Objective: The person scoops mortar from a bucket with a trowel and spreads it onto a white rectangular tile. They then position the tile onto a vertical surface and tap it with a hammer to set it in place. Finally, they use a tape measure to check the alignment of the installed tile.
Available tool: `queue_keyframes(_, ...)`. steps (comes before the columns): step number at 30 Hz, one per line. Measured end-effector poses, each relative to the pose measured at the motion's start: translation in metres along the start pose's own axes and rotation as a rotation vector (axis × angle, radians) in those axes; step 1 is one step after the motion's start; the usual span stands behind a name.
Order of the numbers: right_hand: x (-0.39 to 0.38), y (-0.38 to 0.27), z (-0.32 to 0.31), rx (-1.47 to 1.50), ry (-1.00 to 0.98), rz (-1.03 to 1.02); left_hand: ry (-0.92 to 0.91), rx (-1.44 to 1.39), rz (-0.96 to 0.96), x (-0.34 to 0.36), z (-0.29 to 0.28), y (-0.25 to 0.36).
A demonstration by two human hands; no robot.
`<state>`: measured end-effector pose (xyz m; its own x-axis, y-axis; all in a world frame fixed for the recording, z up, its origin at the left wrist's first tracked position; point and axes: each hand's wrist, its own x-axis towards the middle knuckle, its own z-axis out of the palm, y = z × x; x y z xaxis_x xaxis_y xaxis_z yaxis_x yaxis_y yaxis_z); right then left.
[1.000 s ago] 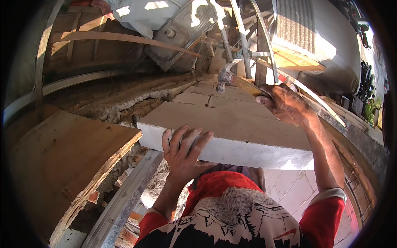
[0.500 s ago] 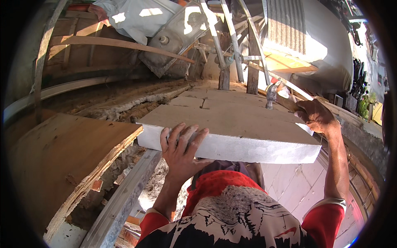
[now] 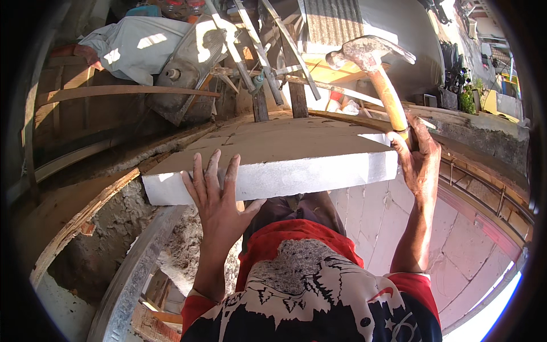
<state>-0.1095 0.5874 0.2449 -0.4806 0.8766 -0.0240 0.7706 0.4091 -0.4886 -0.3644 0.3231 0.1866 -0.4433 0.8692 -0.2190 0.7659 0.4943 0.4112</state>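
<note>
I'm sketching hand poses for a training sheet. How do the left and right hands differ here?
The left hand is spread open, while the right hand is closed around the hammer. The left hand lies over the white front of the block; the right hand is beside its right end. Both are bare.

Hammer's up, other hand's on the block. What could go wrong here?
1. Stray blow: the left hand is spread against the front of the pale rectangular block, so a mis-aimed claw hammer might hit it.
2. Scrape: the right hand, gripping the hammer, is close to the block's right front corner and might knock against it.
</note>
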Motion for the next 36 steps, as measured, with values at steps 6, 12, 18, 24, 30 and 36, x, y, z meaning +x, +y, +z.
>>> queue_keyframes(6,-0.067,0.005,-0.019,0.155,0.027,0.174,-0.052,-0.078,0.313,0.023,0.036,0.06)
queue_keyframes(12,-0.157,0.066,-0.01,0.122,0.156,0.008,0.152,0.134,0.377,0.021,0.065,0.073)
queue_keyframes(18,-0.227,0.103,0.02,0.235,0.123,-0.174,0.206,0.241,0.4,0.014,0.068,0.075)
queue_keyframes(24,-0.283,0.155,0.029,0.164,-0.103,-0.205,0.254,0.346,0.395,0.005,0.081,0.073)
queue_keyframes(30,-0.315,0.197,0.03,0.266,-0.069,-0.261,0.314,0.309,0.214,-0.024,0.102,0.087)
queue_keyframes(36,-0.309,0.213,0.023,0.425,-0.257,-0.21,0.575,0.119,-0.016,-0.089,0.165,0.111)
